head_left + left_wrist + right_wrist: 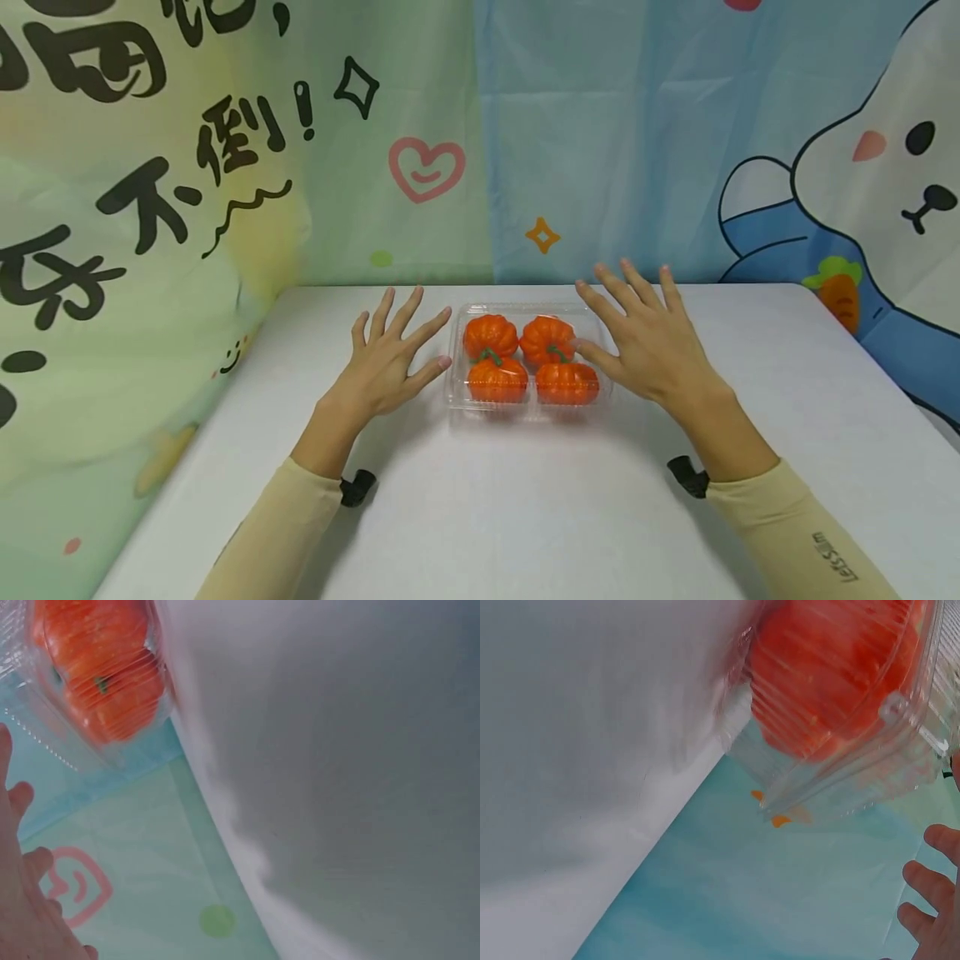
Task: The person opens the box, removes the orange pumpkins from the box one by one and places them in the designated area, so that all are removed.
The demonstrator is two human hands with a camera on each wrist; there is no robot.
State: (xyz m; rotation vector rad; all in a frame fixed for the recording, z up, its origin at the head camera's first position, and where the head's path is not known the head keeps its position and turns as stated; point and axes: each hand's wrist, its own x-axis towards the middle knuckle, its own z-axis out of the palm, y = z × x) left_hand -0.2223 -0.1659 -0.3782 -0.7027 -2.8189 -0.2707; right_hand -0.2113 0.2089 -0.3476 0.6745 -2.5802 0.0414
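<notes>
From where I stand, the left hand hovers flat with its fingers spread, just beside the left edge of a clear plastic box and holding nothing. The box sits closed near the middle of the white table, towards its far edge, with four orange pumpkins packed two by two inside. On the other side the right hand is spread the same way, its thumb at the box's right wall; whether it actually touches I cannot tell.

Only the head view takes in both hands and the whole box together. The left wrist view gives just fingertips at its lower left corner, one pumpkin blurred behind ribbed plastic, and a pink heart on the cloth beyond. The right wrist view comes in closer still, showing the box's ridged lid and a small snap tab that the head view is too distant to pick out.

Behind the table hangs a printed backdrop: green with black characters on the left, blue with a white cartoon rabbit and a carrot on the right
</notes>
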